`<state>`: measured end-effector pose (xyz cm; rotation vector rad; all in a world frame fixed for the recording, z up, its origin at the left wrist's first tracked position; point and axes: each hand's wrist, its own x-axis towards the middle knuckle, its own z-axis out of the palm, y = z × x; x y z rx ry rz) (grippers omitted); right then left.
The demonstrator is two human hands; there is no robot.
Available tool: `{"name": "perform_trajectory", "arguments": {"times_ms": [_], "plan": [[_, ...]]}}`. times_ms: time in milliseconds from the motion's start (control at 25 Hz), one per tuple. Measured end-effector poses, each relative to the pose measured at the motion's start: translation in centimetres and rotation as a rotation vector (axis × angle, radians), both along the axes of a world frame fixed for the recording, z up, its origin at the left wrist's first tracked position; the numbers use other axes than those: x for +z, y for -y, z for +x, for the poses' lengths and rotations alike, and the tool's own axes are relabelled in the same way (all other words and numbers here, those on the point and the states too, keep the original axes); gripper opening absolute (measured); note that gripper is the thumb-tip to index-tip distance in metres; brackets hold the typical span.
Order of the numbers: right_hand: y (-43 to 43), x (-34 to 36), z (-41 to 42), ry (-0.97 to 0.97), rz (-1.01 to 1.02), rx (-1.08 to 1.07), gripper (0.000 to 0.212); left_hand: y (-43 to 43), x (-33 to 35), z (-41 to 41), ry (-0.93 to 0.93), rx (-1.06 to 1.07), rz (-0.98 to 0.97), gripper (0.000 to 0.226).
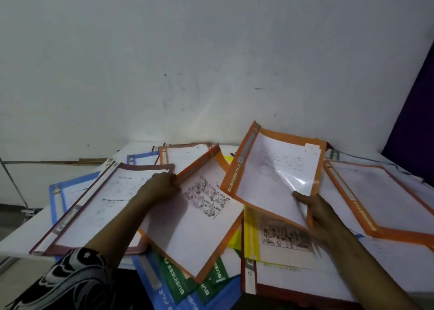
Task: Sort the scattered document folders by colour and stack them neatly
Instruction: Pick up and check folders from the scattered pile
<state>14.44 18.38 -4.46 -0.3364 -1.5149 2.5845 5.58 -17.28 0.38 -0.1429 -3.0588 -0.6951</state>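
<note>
Many clear-fronted folders with coloured borders lie scattered over a white table (21, 236). My left hand (157, 187) grips the top left edge of an orange folder (197, 227) in the middle, lifting it slightly. Raised and tilted above the pile is a second orange folder (272, 168), which my right hand (312, 213) holds by its lower right corner. A third orange folder (375, 197) lies flat at the right. A maroon folder (94, 206) lies left of my left hand. A yellow folder (251, 236) sits under the raised one. Green folders (178, 279) and blue folders (150, 279) overlap at the front edge.
More blue folders (58, 197) and an orange one (178, 154) lie at the back left. Another maroon folder (293, 284) lies at the front right. A pale wall (211, 62) rises straight behind the table, and a dark purple panel (413, 112) stands at the right.
</note>
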Motion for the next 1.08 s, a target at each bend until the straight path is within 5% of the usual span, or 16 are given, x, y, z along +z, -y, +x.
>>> {"name": "perform_trajectory", "arguments": {"times_ms": [240, 360, 600, 680, 760, 880, 1080], "plan": [[6.2, 2.1, -0.9, -0.038, -0.127, 0.096, 0.034, 2.3, 5.1, 4.2, -0.283, 0.051, 0.557, 0.025], [10.0, 3.5, -1.5, -0.105, -0.138, 0.151, 0.037, 2.1, 5.0, 5.8, -0.278, -0.029, 0.916, 0.026], [13.8, 6.2, -2.5, -0.384, 0.433, -0.160, 0.051, 0.2, 3.1, 7.0, -0.463, -0.096, 1.025, 0.035], [13.6, 7.3, -2.2, -0.467, 0.481, -0.181, 0.059, 0.4, 3.1, 6.7, -0.501, -0.077, 1.077, 0.027], [13.0, 7.0, -1.7, -0.457, 0.555, -0.159, 0.045, 1.0, 2.4, 6.5, -0.488, -0.046, 1.090, 0.021], [12.6, 3.9, 0.0, -0.313, 0.557, -0.049, 0.015, 1.4, -0.7, 7.5, -0.333, 0.010, 1.066, 0.036], [12.9, 2.1, 0.1, -0.286, 0.546, -0.076, 0.010, 0.5, -2.6, 7.7, -0.173, 0.060, 1.165, 0.043]]}}
